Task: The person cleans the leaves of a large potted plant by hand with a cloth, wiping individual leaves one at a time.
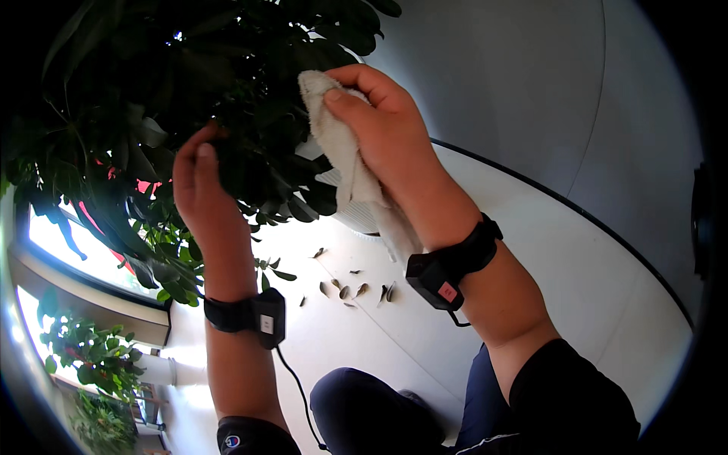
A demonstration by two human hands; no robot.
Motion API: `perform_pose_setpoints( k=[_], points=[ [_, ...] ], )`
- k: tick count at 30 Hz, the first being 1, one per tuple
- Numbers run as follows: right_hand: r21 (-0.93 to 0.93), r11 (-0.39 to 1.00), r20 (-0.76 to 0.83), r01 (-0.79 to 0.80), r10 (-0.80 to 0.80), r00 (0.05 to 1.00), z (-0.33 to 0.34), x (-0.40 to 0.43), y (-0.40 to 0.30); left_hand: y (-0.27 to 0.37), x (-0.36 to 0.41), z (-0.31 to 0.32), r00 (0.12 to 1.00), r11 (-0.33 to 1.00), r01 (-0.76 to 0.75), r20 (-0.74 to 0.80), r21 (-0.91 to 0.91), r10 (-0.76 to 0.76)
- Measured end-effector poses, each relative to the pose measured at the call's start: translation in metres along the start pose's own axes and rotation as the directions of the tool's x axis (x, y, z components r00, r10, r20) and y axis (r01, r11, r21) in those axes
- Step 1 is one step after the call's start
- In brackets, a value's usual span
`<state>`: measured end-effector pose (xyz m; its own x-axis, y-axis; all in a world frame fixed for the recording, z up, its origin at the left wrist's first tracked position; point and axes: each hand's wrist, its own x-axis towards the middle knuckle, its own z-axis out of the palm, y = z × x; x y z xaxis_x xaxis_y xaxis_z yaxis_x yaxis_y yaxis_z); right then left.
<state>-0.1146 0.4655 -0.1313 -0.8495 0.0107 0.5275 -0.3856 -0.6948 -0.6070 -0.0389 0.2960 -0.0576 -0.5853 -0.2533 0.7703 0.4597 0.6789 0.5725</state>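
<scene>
Pinched between the thumb and fingers of my right hand is a white terry cloth, its lower end hanging down beside my wrist. My left hand reaches up into the dark foliage of a leafy potted plant. Its fingers are bent, and shadow and leaves hide whether a leaf or stem lies between them. Below the foliage, a ribbed white planter shows partly behind the cloth.
Several fallen leaves lie on the pale tiled floor. A grey wall curves along the right. Windows and another potted plant stand at the left. Black wrist devices trail cables. My knees are below.
</scene>
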Motion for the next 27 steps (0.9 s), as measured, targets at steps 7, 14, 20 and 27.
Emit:
perform_pose_setpoints(
  k=[7,14,20,27],
  points=[
    [-0.263,0.964,0.044,0.040,-0.029,0.999,-0.005,0.000,0.004,-0.015,0.023,-0.001,0.928,0.891,0.292,0.330,-0.348,-0.175],
    [-0.514,0.808,0.224,0.288,-0.198,0.954,-0.004,-0.003,0.025,-0.021,0.050,0.007,0.789,0.927,0.337,0.488,0.165,-0.374],
    [-0.461,0.793,0.177,0.399,-0.358,0.917,0.025,-0.015,0.043,-0.018,0.044,0.007,0.718,0.811,0.568,0.565,-0.137,-0.407],
    [-0.597,0.737,0.082,0.317,-0.337,0.938,0.040,-0.016,0.056,-0.016,0.042,-0.002,0.672,0.858,0.499,0.679,-0.118,-0.297]
  ],
)
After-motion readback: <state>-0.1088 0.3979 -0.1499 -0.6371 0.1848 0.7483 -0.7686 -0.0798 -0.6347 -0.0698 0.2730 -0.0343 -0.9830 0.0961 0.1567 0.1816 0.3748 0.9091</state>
